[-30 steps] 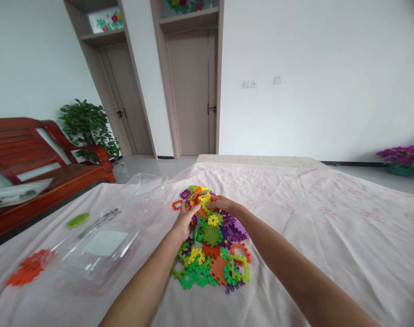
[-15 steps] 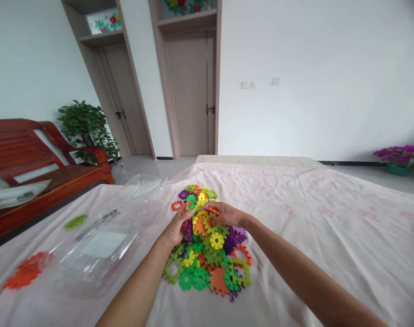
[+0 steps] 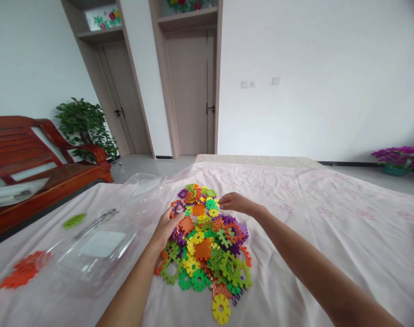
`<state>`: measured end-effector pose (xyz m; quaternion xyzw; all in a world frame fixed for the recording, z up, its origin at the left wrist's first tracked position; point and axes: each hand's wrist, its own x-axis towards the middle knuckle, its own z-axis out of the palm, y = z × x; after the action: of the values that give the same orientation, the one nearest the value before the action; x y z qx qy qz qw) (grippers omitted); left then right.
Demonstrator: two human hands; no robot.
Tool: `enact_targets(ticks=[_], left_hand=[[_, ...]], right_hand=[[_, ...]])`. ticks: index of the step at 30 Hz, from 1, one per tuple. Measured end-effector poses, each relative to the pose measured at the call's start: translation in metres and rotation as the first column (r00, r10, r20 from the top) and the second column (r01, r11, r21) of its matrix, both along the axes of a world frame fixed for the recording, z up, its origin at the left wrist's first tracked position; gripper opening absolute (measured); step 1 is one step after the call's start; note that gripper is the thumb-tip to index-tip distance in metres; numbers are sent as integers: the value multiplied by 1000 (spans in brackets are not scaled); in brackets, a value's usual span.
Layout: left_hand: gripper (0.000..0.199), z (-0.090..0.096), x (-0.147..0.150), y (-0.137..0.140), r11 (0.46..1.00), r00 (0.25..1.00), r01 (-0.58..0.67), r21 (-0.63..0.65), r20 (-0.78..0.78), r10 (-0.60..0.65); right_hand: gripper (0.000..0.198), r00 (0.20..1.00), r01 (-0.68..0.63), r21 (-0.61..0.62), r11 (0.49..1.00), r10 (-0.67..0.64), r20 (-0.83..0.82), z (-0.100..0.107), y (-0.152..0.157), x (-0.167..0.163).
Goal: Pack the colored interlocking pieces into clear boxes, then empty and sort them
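A heap of notched plastic building pieces (image 3: 193, 238) lies on the cloth before me, in orange, yellow, green and purple. Among them are an orange square (image 3: 202, 250) and a yellow notched disc (image 3: 221, 309) at the front edge. My left hand (image 3: 166, 228) rests against the heap's left side, thumb apart from the fingers, beside a purple ring (image 3: 178, 208). Its fingertips are partly hidden. At the upper right edge of the heap, my right hand (image 3: 239, 203) hovers with fingers stretched out and nothing visible in it, close to a green disc (image 3: 211, 204).
Two clear plastic boxes (image 3: 96, 254) (image 3: 142, 187) stand to the left. Orange pieces (image 3: 24, 270) and a lime-green piece (image 3: 74, 221) lie farther left. A wooden bench (image 3: 50, 152) is beyond the pale flowered cloth (image 3: 312, 240); a potted plant (image 3: 86, 127) stands behind it.
My hands have parted: the right moved up and right off the heap, the left slightly down and left. Pieces have tumbled and spread, with a yellow disc now at the front.
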<state>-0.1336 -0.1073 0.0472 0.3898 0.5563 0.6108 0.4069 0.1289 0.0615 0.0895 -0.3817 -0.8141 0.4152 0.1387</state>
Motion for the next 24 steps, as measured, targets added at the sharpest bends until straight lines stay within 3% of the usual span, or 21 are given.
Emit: enact_targets(ticks=[2, 6, 13, 16, 20, 24], left_hand=[[53, -11, -1, 4, 994, 968, -104, -15, -229, 98], [54, -31, -4, 12, 981, 806, -195, -1, -571, 159], [48, -39, -9, 14, 982, 674, -188, -29, -730, 108], [47, -37, -9, 15, 976, 637, -211, -59, -765, 92], [41, -37, -9, 15, 976, 615, -206, -74, -785, 71], [39, -36, -9, 14, 978, 608, -194, -74, -791, 61]], right_hand=[[54, 987, 64, 140, 988, -84, 140, -14, 9, -13], [91, 937, -18, 251, 968, -72, 342, -26, 10, -40], [117, 927, -126, 199, 972, 44, 373, -17, -17, -75], [115, 898, -123, 213, 969, 17, 440, -16, -33, -88], [81, 892, -93, 338, 936, -73, 446, -22, -47, -101], [60, 893, -145, 360, 922, -34, 448, -25, -42, -102]])
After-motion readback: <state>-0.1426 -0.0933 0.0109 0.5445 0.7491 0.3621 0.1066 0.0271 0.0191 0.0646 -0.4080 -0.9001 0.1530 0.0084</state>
